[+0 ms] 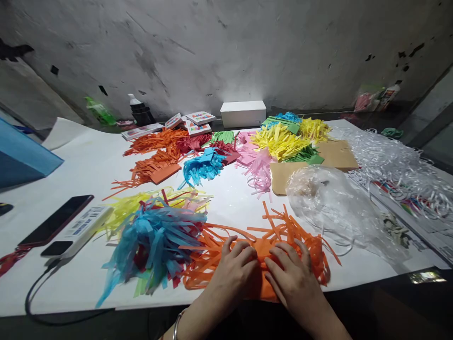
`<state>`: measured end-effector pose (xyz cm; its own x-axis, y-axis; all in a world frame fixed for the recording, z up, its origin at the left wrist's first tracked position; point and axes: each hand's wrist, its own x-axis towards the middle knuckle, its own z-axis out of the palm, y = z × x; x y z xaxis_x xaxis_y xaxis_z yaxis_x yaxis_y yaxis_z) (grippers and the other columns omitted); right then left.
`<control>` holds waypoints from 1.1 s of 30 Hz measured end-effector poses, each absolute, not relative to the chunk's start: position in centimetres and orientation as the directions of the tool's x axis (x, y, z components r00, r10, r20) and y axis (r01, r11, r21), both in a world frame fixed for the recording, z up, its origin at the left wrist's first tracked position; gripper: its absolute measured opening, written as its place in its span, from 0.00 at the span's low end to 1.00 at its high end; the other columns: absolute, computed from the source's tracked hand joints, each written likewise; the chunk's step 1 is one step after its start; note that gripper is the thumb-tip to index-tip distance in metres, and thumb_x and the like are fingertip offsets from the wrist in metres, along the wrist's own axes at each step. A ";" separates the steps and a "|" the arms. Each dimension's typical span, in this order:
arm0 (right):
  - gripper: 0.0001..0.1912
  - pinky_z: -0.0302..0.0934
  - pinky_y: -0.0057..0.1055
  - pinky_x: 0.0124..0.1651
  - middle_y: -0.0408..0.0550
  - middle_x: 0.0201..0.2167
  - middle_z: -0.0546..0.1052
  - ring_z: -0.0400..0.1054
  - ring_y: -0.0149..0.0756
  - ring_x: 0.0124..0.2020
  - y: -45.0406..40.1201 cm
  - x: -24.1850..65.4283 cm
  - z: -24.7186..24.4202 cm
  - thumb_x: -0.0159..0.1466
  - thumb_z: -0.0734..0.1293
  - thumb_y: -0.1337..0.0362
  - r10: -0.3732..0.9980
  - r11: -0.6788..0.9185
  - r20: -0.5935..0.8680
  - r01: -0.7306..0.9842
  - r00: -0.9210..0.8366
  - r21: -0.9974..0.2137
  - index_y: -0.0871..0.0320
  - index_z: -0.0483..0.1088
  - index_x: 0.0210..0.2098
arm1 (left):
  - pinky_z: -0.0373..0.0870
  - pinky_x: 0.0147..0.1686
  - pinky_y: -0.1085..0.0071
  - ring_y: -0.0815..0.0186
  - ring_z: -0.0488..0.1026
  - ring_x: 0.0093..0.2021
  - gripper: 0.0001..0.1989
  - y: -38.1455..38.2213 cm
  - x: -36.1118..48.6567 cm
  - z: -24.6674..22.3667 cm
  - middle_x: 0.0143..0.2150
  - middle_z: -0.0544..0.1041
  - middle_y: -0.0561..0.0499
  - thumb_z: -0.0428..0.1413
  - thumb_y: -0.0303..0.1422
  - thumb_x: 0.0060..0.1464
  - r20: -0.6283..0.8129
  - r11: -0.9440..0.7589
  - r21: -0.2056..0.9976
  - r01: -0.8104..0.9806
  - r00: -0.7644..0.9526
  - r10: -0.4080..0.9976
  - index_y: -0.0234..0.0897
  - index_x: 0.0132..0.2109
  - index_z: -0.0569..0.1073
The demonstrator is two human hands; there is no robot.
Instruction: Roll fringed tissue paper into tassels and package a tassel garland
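Observation:
An orange fringed tissue paper (264, 285) lies at the near edge of the white-covered table, its cut strips spread out to both sides. My left hand (236, 269) rests on its middle with the fingers bent and pressed together on the paper. Just to the right, my right hand (292, 271) lies on the same paper, fingers spread. A bundle of blue tissue strips (155, 236), mixed with red and green ones, touches the orange strips on the left.
A phone (58, 221) and a white power bank (76, 233) with a cable lie at left. Behind are fringed bundles, brown card (336, 155) and a white box (243, 114). A clear plastic bag (339, 212) and white ribbon (392, 156) lie at right.

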<state>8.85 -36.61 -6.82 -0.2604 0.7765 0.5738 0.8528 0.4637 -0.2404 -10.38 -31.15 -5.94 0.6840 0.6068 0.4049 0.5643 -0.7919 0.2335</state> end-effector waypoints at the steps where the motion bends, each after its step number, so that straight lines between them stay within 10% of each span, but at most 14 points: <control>1: 0.08 0.39 0.52 0.66 0.49 0.42 0.78 0.67 0.44 0.51 -36.5 8.7 -6.9 0.69 0.62 0.69 0.758 0.481 0.587 0.851 -0.284 -0.210 0.57 0.73 0.42 | 0.50 0.62 0.55 0.62 0.71 0.46 0.03 -31.1 -10.3 -5.9 0.40 0.79 0.54 0.61 0.29 0.58 0.410 -0.795 0.248 0.554 0.683 0.604 0.42 0.39 0.75; 13: 0.13 0.48 0.45 0.59 0.44 0.33 0.76 0.68 0.39 0.42 -37.3 11.0 -7.6 0.72 0.58 0.69 0.797 0.461 0.557 0.832 -0.235 -0.308 0.54 0.71 0.35 | 0.58 0.55 0.58 0.62 0.72 0.42 0.05 -31.6 -11.1 -7.0 0.37 0.80 0.55 0.59 0.27 0.58 0.480 -0.728 0.322 0.605 0.559 0.676 0.42 0.33 0.73; 23: 0.10 0.50 0.55 0.56 0.53 0.38 0.75 0.67 0.48 0.43 -36.2 9.4 -7.1 0.68 0.58 0.71 0.854 0.171 0.518 0.965 -0.043 -0.201 0.55 0.69 0.34 | 0.61 0.46 0.56 0.58 0.71 0.40 0.04 -31.1 -9.6 -6.4 0.36 0.77 0.50 0.56 0.25 0.56 0.348 -0.563 0.122 0.817 0.496 0.795 0.38 0.33 0.73; 33: 0.14 0.50 0.42 0.52 0.43 0.25 0.71 0.63 0.36 0.31 -35.5 7.7 -7.1 0.70 0.58 0.71 0.749 0.481 0.605 0.850 -0.270 -0.216 0.56 0.68 0.29 | 0.55 0.59 0.50 0.56 0.71 0.50 0.06 -31.1 -10.6 -6.4 0.48 0.78 0.49 0.62 0.29 0.55 0.432 -0.722 0.197 0.663 0.602 0.671 0.42 0.41 0.75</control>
